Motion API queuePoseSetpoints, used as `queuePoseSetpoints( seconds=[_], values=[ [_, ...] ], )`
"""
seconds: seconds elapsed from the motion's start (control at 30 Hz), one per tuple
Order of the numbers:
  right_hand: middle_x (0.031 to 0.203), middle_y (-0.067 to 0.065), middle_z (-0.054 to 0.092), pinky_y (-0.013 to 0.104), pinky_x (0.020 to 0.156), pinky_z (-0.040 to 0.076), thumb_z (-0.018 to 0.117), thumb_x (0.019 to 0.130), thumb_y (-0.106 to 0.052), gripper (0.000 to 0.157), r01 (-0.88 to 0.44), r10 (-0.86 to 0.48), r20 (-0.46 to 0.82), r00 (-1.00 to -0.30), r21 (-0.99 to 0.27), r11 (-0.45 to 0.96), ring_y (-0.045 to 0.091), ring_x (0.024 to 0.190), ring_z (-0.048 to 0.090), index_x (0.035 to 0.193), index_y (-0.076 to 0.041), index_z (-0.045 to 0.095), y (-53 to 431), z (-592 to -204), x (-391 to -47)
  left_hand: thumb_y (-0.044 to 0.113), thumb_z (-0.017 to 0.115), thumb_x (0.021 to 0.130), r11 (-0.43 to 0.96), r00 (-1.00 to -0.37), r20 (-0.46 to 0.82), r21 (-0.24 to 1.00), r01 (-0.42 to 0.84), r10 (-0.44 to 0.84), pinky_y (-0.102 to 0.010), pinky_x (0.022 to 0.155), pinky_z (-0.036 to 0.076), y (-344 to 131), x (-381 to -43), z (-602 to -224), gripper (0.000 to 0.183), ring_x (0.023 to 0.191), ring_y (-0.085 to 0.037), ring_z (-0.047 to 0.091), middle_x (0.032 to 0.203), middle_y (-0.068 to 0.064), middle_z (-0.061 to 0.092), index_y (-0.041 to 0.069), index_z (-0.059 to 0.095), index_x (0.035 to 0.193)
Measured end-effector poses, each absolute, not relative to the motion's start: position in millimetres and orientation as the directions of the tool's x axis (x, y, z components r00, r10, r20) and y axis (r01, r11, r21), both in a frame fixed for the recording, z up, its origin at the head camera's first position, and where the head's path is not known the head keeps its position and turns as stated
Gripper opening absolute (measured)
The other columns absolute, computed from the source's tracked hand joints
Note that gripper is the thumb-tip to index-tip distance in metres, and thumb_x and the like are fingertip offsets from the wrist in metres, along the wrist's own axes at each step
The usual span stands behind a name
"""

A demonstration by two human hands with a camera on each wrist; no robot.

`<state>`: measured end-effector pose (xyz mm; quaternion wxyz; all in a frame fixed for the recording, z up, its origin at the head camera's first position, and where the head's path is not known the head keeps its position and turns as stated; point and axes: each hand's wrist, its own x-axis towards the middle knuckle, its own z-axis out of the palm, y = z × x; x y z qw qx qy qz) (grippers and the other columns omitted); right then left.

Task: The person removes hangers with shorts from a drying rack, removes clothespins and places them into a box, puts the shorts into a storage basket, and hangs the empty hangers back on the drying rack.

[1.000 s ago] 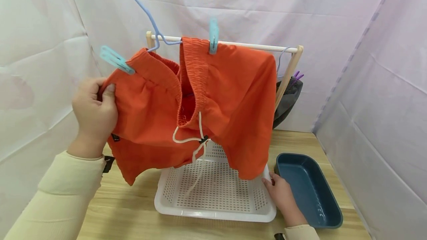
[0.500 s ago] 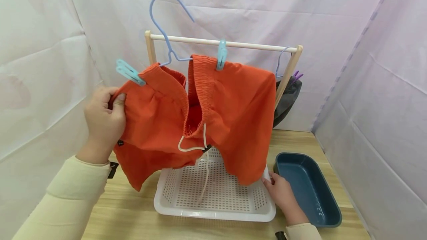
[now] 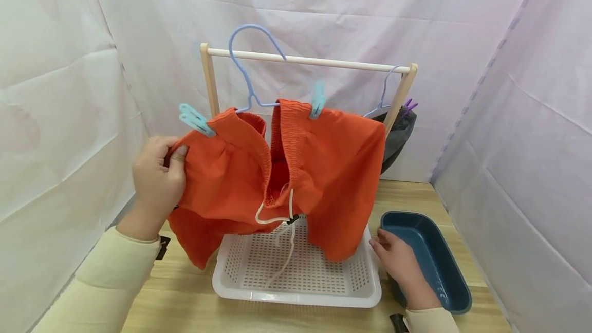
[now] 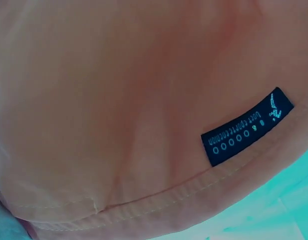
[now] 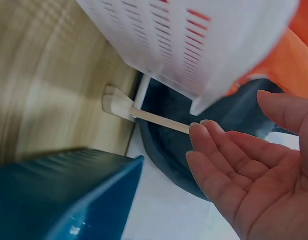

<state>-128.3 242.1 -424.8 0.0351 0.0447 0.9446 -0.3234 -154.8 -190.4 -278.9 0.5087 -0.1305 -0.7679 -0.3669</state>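
Orange shorts hang on a blue hanger, held at the waistband by two light-blue clothespins. My left hand pinches the left end of the shorts, thumb in front; its other fingers are partly hidden behind the cloth. A black label shows on the fabric in the left wrist view. The white drawstring dangles over a white perforated basket. Beside the basket's right rim is my right hand; the right wrist view shows its fingers relaxed, holding nothing.
Behind the shorts stands a wooden rack with a white rod; the hanger's hook overlaps it in the head view. A dark grey item with a purple clip hangs at the rack's right end. A blue tub sits right of the basket.
The left hand has lowered the hanger and shorts and shifted them to the right. The right hand has let go of the basket's rim and moved slightly right.
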Motion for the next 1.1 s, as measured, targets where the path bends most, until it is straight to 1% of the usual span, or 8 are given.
queuePoseSetpoints(
  seconds=[0.17, 0.27, 0.4, 0.53, 0.7, 0.87, 1.0, 1.1],
  values=[
    [0.120, 0.026, 0.061, 0.054, 0.090, 0.049, 0.059, 0.095, -0.020, 0.050, 0.059, 0.053, -0.026, -0.998, -0.594, 0.802, 0.042, 0.111, 0.059, 0.134, 0.010, 0.048, 248.3, -419.1, -129.0, -0.014, 0.062, 0.082, 0.694, -0.453, 0.881, 0.412, 0.590, -0.138, -0.018, 0.066, 0.033, -187.9, -154.6, -287.7, 0.005, 0.070, -0.023, 0.045, 0.075, -0.021, 0.055, -0.009, 0.064, 0.084],
    [0.121, 0.026, 0.061, 0.052, 0.087, 0.051, 0.060, 0.094, -0.019, 0.049, 0.040, 0.058, 0.010, -0.998, -0.598, 0.801, 0.041, 0.107, 0.061, 0.133, 0.008, 0.049, 252.1, -414.3, -129.7, -0.013, 0.063, 0.082, 0.689, -0.459, 0.880, 0.406, 0.601, -0.119, -0.020, 0.066, 0.035, -187.4, -155.5, -292.9, 0.005, 0.071, -0.025, 0.046, 0.075, -0.021, 0.056, -0.009, 0.064, 0.083],
    [0.123, 0.025, 0.060, 0.048, 0.083, 0.054, 0.060, 0.095, -0.023, 0.049, 0.040, 0.068, 0.022, -0.997, -0.619, 0.785, 0.038, 0.104, 0.063, 0.135, 0.004, 0.049, 253.0, -400.3, -128.4, -0.013, 0.064, 0.082, 0.682, -0.470, 0.877, 0.402, 0.610, -0.097, -0.026, 0.067, 0.036, -185.0, -154.6, -297.0, 0.005, 0.072, -0.028, 0.048, 0.076, -0.019, 0.057, -0.008, 0.064, 0.084],
    [0.126, 0.022, 0.059, 0.048, 0.086, 0.053, 0.061, 0.096, -0.023, 0.050, 0.024, 0.070, 0.048, -0.996, -0.632, 0.774, 0.037, 0.108, 0.061, 0.138, 0.001, 0.048, 249.3, -382.4, -126.2, -0.012, 0.064, 0.083, 0.688, -0.485, 0.871, 0.396, 0.608, -0.072, -0.026, 0.068, 0.037, -182.2, -152.2, -299.1, 0.005, 0.074, -0.029, 0.049, 0.077, -0.018, 0.058, -0.008, 0.064, 0.084],
    [0.128, 0.023, 0.058, 0.052, 0.093, 0.048, 0.062, 0.095, -0.020, 0.049, -0.080, 0.048, 0.187, -0.981, -0.620, 0.781, 0.038, 0.115, 0.056, 0.137, 0.002, 0.049, 247.1, -359.8, -126.5, -0.013, 0.064, 0.081, 0.681, -0.477, 0.877, 0.382, 0.624, -0.055, -0.028, 0.069, 0.038, -178.7, -151.6, -304.4, 0.007, 0.075, -0.029, 0.050, 0.077, -0.017, 0.059, -0.007, 0.063, 0.084],
    [0.127, 0.024, 0.058, 0.053, 0.090, 0.049, 0.064, 0.093, -0.018, 0.049, -0.176, 0.041, 0.331, -0.943, -0.598, 0.782, 0.040, 0.111, 0.059, 0.135, 0.004, 0.050, 244.7, -340.6, -128.2, -0.015, 0.065, 0.079, 0.665, -0.450, 0.893, 0.355, 0.657, -0.033, -0.032, 0.069, 0.038, -176.3, -153.4, -311.2, 0.009, 0.072, -0.029, 0.050, 0.075, -0.017, 0.059, -0.006, 0.062, 0.081],
    [0.129, 0.024, 0.057, 0.053, 0.093, 0.047, 0.066, 0.092, -0.017, 0.052, -0.218, 0.038, 0.395, -0.918, -0.583, 0.782, 0.038, 0.115, 0.056, 0.137, 0.004, 0.048, 243.0, -328.8, -130.6, -0.016, 0.065, 0.078, 0.656, -0.447, 0.895, 0.346, 0.670, -0.015, -0.030, 0.066, 0.039, -173.5, -153.4, -315.7, 0.010, 0.071, -0.027, 0.049, 0.075, -0.016, 0.059, -0.006, 0.062, 0.081],
    [0.131, 0.023, 0.056, 0.053, 0.093, 0.046, 0.067, 0.091, -0.017, 0.056, -0.243, 0.027, 0.415, -0.910, -0.583, 0.775, 0.037, 0.117, 0.054, 0.139, 0.003, 0.046, 242.3, -322.5, -132.1, -0.016, 0.065, 0.079, 0.651, -0.460, 0.888, 0.354, 0.672, -0.008, -0.027, 0.066, 0.039, -170.9, -152.5, -318.9, 0.011, 0.071, -0.026, 0.050, 0.075, -0.016, 0.060, -0.006, 0.063, 0.082]
  ],
)
